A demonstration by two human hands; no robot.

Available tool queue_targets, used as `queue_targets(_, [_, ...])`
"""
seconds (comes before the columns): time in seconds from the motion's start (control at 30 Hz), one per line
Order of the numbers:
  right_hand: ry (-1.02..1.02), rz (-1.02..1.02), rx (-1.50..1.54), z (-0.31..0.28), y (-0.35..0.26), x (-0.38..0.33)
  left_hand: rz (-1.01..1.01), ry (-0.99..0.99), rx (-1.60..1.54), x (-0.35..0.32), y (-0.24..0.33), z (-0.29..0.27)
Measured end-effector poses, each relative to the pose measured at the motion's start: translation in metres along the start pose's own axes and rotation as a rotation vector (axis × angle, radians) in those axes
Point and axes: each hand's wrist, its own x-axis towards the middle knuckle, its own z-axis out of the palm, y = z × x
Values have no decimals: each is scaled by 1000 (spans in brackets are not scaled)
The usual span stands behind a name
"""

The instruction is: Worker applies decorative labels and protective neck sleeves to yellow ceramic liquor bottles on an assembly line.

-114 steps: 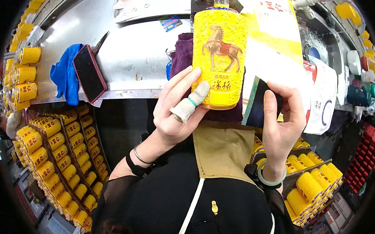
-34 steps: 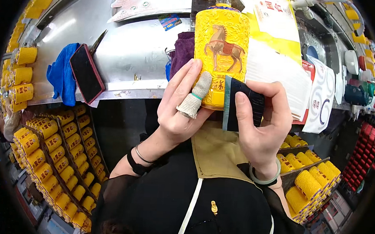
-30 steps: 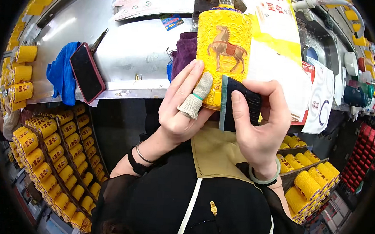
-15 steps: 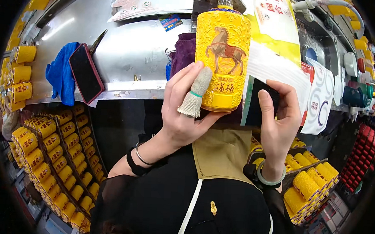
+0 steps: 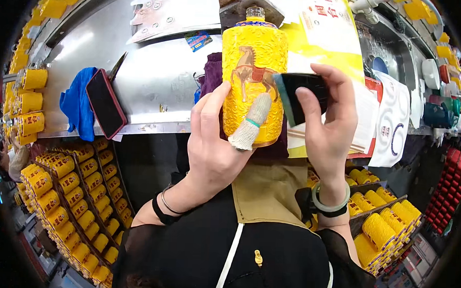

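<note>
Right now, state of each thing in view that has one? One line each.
Yellow embossed ceramic bottle with horse relief: upright, lifted, no cap visible on its clear neck.
Left hand: gripping the bottle from the left side, thumb in a white fabric cot.
Right hand: holding a small dark pad pressed against the bottle's right side.
Dark smartphone: screen off, leaning on the metal panel.
Blue cloth: hanging, crumpled.

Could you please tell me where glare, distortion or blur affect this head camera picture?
Head view: glare streaks the metal panel; fisheye bends its edges and blackens the corners; the yellow bottle, left hand and right hand with the dark pad look sharp.
</note>
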Motion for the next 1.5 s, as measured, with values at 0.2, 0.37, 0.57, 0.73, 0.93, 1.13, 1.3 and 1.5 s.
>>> queue_targets(0.2, [-22, -160, -15, -5, -2, 22, -48, 67, -63, -4, -3, 7])
queue_targets(0.37, [41, -354, -224, -8, -6, 57, -99, 138, -301, -8, -8, 13])
queue_targets(0.57, [-277, -459, -319, -4, -33, 64, -254, 162, -435, -3, -14, 16])
queue_targets(0.73, [-260, -557, -396, -14, -41, 80, -213, 136, -380, -8, -16, 11])
queue_targets(0.93, [-220, -690, -512, -3, -40, 91, -198, 132, -373, -4, -15, 9])
queue_targets(1.13, [-473, -522, -360, 4, -44, 80, -174, 131, -335, 1, -10, 5])
queue_targets(1.3, [-164, -803, -460, -3, -27, 101, -151, 110, -341, 2, -14, 4])
queue_targets(1.5, [-457, -933, -351, -10, -16, 46, -109, 159, -352, 1, -19, 10])
